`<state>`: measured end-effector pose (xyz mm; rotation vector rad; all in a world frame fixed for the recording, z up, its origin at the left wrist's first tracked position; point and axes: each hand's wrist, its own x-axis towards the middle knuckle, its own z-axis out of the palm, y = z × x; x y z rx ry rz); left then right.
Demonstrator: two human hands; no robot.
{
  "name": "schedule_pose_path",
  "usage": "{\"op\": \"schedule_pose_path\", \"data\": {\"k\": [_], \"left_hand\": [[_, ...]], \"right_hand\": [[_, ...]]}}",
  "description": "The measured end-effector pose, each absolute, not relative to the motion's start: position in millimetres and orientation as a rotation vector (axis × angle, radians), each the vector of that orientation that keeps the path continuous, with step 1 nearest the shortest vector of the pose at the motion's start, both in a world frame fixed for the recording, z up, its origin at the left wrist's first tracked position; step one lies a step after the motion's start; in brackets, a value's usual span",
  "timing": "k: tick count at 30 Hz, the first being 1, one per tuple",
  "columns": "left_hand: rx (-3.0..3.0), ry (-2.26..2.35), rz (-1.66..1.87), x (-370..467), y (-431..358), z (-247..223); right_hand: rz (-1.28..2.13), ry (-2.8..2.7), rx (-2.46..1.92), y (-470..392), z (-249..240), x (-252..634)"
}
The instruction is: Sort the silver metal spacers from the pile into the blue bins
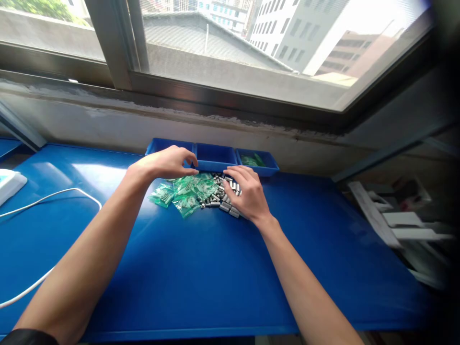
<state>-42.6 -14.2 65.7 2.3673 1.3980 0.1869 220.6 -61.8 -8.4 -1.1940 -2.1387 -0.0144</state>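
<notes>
The pile of green packets [190,188] lies on the blue surface [201,273], spread mainly from left to right, with one packet [161,194] at its left end. Against its right side lies a heap of small metal pieces [224,207], silvery and dark; those at the heap's near edge have their long axes slanting from far left to near right.

The left hand [167,163] is the nearer one to the pile, hanging over its far edge with the wrist arched. Its fingers are curled, the thumb and forefinger parted, and nothing shows between them; the packets lie below and toward the wearer from these fingers. The right hand [249,194] is to the right of the pile, over the metal pieces, its fingers stretched toward the packets and its thumb apart from the forefinger. Whether they touch any piece cannot be told, since the hand covers part of the heap.

Beyond the pile stand a left bin [172,142], partly hidden by the left hand, a middle bin [216,166] and a right bin [264,171] with more green packets [251,159] inside. The bins' front walls form a low barrier there. Well left of the pile runs a white cable [53,194].
</notes>
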Motion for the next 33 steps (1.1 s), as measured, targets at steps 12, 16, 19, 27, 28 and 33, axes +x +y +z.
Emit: {"op": "schedule_pose_path", "data": {"k": [12, 16, 19, 27, 28, 33], "left_hand": [[2.190, 1.663, -0.372, -37.2, -25.9, 60.7], [2.168, 1.603, -0.418, -31.6, -21.9, 53.6], [2.206, 1.491, -0.277, -36.6, -12.9, 43.1], [2.291, 1.479, -0.162, -44.3, -4.1, 38.2], [2.295, 1.485, -0.125, -44.0, -5.2, 40.0], [2.290, 1.353, 0.170, -32.1, -12.7, 51.2]], "right_hand": [[0.259, -2.465, -1.298, -74.5, -28.9, 151.2], [0.238, -2.373, -1.279, -68.0, -37.4, 149.8], [0.308, -2.279, -1.227, -64.2, -39.3, 153.5], [0.438, -2.140, -1.093, -69.7, -40.3, 154.5], [0.458, -2.098, -1.079, -70.4, -38.3, 155.1], [0.504, -1.851, -1.062, -65.9, -18.2, 172.7]]}}
